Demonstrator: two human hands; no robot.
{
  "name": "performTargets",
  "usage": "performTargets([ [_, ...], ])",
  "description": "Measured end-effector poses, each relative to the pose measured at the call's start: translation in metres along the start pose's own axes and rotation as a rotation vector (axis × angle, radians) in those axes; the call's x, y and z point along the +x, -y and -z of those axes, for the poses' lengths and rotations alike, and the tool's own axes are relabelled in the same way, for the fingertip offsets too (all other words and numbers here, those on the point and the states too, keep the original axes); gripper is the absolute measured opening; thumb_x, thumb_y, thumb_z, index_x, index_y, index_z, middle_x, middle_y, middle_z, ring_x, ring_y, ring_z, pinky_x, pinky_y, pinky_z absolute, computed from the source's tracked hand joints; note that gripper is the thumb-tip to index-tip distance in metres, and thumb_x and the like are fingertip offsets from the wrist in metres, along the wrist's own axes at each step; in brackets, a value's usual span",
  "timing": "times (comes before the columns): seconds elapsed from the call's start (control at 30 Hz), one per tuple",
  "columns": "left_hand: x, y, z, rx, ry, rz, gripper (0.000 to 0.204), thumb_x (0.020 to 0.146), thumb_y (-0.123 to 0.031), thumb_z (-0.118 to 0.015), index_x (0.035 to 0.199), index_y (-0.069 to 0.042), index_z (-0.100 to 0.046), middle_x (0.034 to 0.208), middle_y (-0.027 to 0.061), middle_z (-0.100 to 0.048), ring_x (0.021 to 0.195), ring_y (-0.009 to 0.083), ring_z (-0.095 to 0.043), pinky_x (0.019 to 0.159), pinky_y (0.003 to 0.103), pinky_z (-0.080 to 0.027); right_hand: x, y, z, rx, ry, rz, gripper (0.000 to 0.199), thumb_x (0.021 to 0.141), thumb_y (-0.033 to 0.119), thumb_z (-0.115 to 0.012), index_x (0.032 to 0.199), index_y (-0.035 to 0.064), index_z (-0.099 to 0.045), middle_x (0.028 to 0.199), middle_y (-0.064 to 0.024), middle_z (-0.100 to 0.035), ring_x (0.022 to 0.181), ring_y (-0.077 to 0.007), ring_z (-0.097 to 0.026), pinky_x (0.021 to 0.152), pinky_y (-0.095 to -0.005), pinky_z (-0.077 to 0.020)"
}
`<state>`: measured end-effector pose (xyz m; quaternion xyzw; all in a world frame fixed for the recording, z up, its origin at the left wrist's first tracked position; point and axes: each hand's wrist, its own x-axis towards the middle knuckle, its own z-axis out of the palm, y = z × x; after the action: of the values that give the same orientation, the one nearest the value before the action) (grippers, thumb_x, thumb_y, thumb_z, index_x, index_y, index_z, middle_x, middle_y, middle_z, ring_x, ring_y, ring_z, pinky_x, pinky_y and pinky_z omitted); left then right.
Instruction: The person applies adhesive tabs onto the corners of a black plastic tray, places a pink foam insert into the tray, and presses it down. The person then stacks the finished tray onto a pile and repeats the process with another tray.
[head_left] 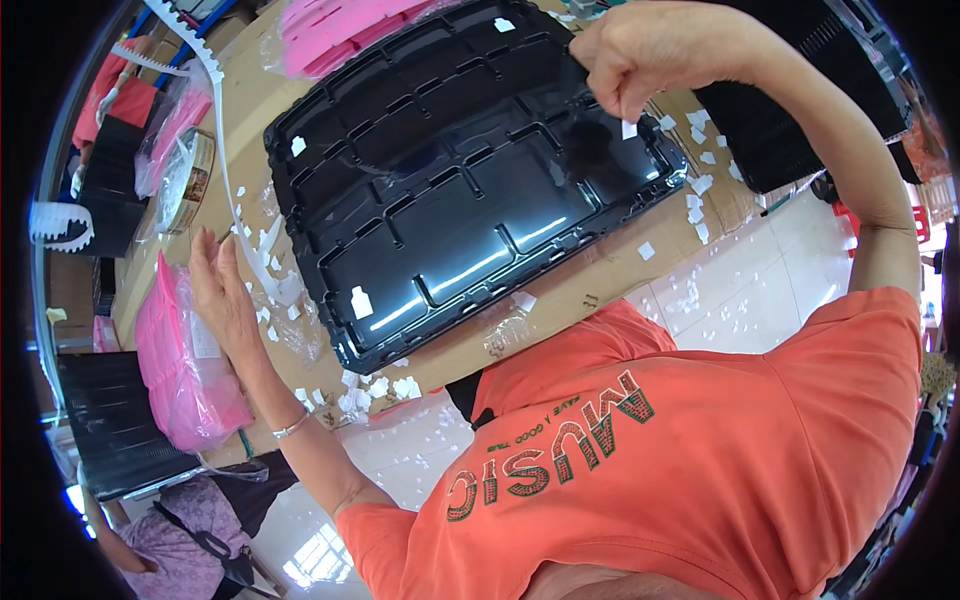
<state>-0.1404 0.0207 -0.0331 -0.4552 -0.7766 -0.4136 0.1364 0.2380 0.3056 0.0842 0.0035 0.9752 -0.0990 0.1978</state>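
A shiny black plastic tray (450,190) with moulded ridges lies in front of me on cardboard. Small white stickers, such as the near-left sticker (361,303), sit at three of its corners. Over the tray's right corner, my right hand (650,60) pinches another small white sticker (628,129), which hangs at the tray surface; whether it touches cannot be told. My left hand (222,290) is left of the tray with fingers stretched out, holding nothing visible. It is close to a long white strip (238,205) and a pink plastic-wrapped bundle (180,350).
White paper scraps (357,400) litter the cardboard (560,310) and floor. More pink bundles (345,30) lie at the far side. Black tray stacks stand right (790,110) and left (115,420). A tape roll (195,180) lies far left. Other people are at the left edge.
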Motion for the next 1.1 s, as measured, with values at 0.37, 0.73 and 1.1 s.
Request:
performTargets([
  [0.37, -0.028, -0.06, 0.021, 0.155, 0.096, -0.138, 0.036, 0.092, -0.009, -0.061, 0.127, 0.001, -0.055, 0.124, 0.0155, -0.06, 0.117, 0.0258, -0.057, 0.097, 0.036, -0.043, 0.011, 0.003, -0.058, 0.096, -0.264, -0.404, 0.026, 0.066, 0.012, -0.079, 0.075, 0.0029, -0.056, 0.07, -0.0071, -0.057, 0.07, -0.0239, -0.061, 0.062, -0.0388, -0.0461],
  [0.73, -0.059, -0.103, 0.017, -0.106, 0.458, 0.042, 0.062, 0.066, -0.009, -0.08, 0.123, -0.001, -0.058, 0.144, 0.0175, -0.042, 0.134, 0.0309, -0.042, 0.108, 0.038, -0.034, -0.003, 0.0, -0.086, 0.479, -0.629, -0.418, 0.014, 0.082, 0.005, -0.063, 0.091, 0.0041, -0.052, 0.073, 0.0014, -0.042, 0.066, -0.0082, -0.038, 0.06, -0.0245, -0.0346],
  [1.1, -0.057, -0.09, -0.004, -0.052, 0.344, 0.127, 0.065, 0.069, -0.016, -0.08, 0.128, -0.006, -0.054, 0.148, 0.0207, -0.035, 0.136, 0.0351, -0.038, 0.109, 0.042, -0.033, -0.016, 0.003, -0.104, 0.356, -0.87, -0.533, 0.012, 0.093, 0.013, -0.06, 0.099, 0.0033, -0.059, 0.079, 0.0015, -0.046, 0.067, -0.0073, -0.04, 0.062, -0.0231, -0.0377],
])
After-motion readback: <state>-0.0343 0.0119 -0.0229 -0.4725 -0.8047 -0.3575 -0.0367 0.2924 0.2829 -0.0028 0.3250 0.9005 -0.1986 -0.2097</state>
